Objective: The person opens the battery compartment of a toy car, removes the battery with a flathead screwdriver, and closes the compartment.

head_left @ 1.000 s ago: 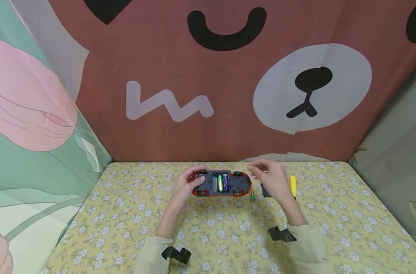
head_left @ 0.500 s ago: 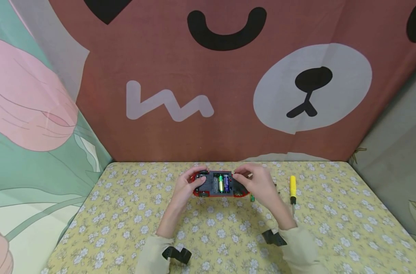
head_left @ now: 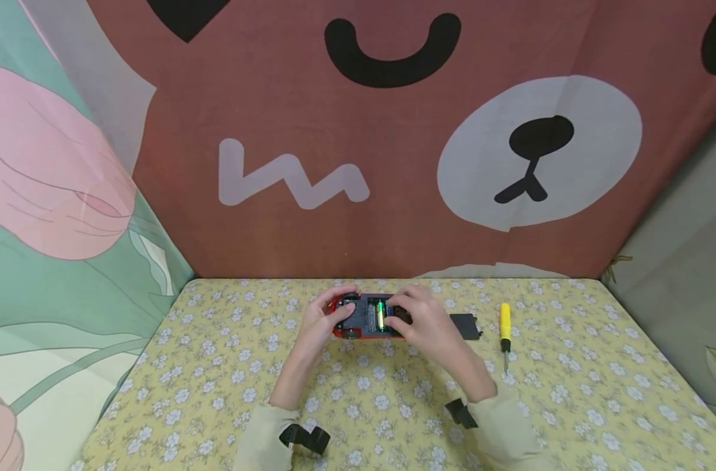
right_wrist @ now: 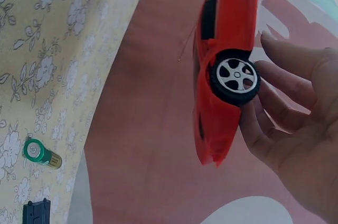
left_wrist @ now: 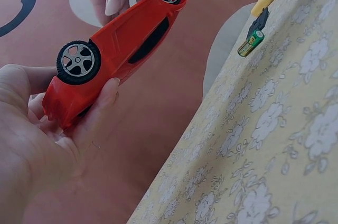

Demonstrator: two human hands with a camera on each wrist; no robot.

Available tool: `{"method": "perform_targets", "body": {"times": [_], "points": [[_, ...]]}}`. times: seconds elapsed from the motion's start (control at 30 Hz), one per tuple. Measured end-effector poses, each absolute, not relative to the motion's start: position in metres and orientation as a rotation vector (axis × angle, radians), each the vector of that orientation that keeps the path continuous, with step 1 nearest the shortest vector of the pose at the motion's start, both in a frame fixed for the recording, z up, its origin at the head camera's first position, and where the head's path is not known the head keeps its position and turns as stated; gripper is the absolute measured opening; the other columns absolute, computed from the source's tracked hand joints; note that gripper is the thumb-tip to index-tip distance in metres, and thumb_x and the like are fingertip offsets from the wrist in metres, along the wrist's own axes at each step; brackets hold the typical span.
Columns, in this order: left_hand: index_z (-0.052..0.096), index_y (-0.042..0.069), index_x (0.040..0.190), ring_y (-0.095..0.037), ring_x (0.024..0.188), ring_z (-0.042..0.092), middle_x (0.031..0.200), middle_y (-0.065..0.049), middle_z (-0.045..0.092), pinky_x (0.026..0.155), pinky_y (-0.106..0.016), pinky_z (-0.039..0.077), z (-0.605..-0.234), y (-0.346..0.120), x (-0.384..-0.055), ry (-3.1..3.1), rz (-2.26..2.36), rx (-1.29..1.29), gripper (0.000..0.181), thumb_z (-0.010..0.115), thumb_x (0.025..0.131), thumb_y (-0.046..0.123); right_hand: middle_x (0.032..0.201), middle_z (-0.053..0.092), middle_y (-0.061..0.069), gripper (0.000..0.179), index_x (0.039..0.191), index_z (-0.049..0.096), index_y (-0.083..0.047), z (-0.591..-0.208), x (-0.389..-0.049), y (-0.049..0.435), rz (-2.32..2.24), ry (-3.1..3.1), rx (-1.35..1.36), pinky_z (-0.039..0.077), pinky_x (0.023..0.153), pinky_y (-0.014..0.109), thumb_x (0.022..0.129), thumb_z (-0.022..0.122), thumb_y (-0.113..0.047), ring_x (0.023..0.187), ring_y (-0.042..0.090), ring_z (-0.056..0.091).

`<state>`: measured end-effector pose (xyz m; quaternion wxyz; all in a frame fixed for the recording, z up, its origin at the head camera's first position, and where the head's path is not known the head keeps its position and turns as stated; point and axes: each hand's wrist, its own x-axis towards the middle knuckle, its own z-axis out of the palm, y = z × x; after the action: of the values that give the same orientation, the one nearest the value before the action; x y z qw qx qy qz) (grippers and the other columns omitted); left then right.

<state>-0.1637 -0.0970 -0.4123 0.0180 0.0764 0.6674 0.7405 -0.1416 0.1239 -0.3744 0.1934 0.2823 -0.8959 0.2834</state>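
Red toy car [head_left: 370,316] now sits gripped at both ends: right hand [head_left: 419,320] has joined left hand [head_left: 322,318], fingers curled round it.

- A table covered with a yellow cloth [head_left: 216,366] printed all over with small white flowers carries everything; it runs back to the hanging cloth behind.
- A black battery cover [head_left: 465,326] lies flat on it, right of the middle.
- A screwdriver with a yellow handle [head_left: 504,322] lies just right of the cover, its tip toward the near edge.
- A green battery [left_wrist: 250,43] lies on its side near the cover, seen from the wrist views; the head view hides it.
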Motion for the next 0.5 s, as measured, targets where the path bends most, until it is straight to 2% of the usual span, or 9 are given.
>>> {"method": "perform_targets", "body": {"times": [0.5], "points": [[0.064, -0.001, 0.136, -0.023, 0.111, 0.06, 0.136, -0.015, 0.061, 0.082, -0.029, 0.055, -0.4108, -0.0978, -0.163, 2.053, 2.3, 0.269, 0.038, 0.067, 0.099, 0.007, 0.102, 0.064, 0.005, 0.025, 0.094, 0.077, -0.004, -0.3829, -0.1453, 0.1218, 0.569, -2.393, 0.959, 0.056, 0.077, 0.036, 0.076, 0.093, -0.01, 0.096, 0.023, 0.057]]}}
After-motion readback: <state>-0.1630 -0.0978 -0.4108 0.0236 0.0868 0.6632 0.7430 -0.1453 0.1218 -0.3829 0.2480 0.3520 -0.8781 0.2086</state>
